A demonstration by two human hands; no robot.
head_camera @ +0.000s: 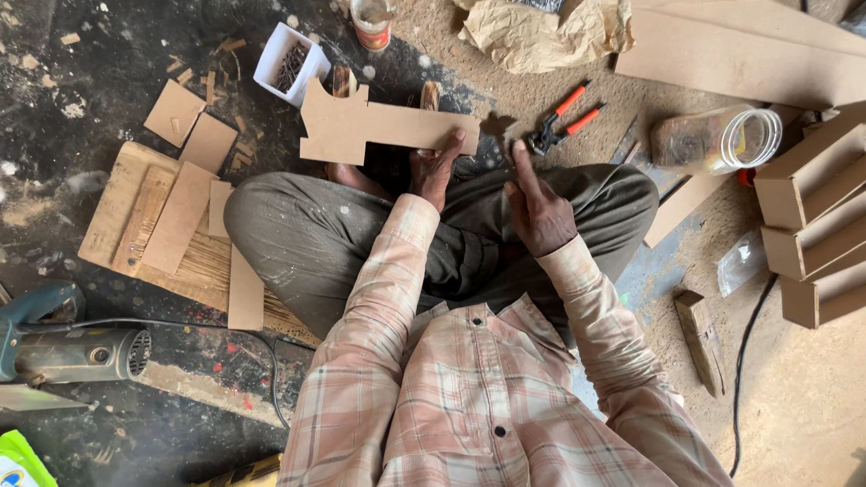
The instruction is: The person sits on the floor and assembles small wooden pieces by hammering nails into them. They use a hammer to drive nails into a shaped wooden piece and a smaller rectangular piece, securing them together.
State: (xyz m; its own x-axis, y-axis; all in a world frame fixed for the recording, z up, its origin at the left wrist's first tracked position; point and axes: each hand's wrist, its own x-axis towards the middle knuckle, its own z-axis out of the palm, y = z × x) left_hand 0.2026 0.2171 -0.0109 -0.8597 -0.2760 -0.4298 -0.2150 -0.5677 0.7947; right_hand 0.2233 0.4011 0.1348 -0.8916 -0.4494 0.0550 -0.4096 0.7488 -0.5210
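Note:
I sit cross-legged on a dusty floor. My left hand grips the lower right edge of a flat brown fibreboard cut-out with a stepped outline, held level over my knees. My right hand is closed around the thin handle of a small dark tool that looks like a hammer, index finger stretched along it. The tool's head sits just off the right end of the cut-out. Two wooden pieces poke out behind the board's top edge.
A white box of nails and a can stand beyond the board. Orange-handled pliers, a clear jar on its side and fibreboard boxes lie right. A power tool and cut panels lie left.

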